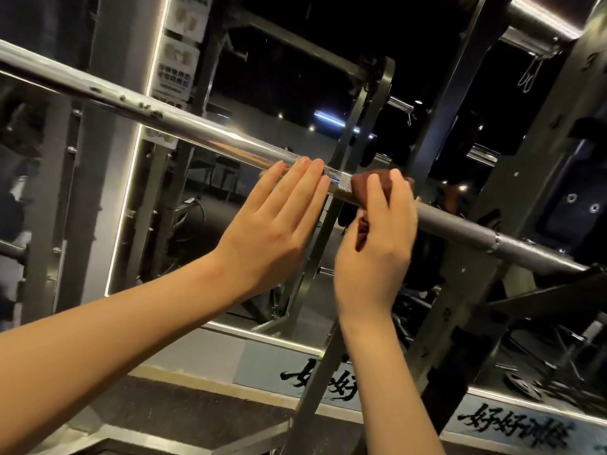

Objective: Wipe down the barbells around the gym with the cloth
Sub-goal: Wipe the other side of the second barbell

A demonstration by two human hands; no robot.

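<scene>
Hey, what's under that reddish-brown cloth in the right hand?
The silver steel barbell passes under the reddish-brown cloth, which the right hand grips around it. Knurling shows either side; the stretch beneath the cloth is covered.

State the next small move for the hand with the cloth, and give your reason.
Probably slide the cloth right along the bar, over its knurled stretch. The right hand grips the cloth round the bar near the start of the knurling, while the left hand rests straight fingers on the smooth part just left of it, steadying it.
</scene>
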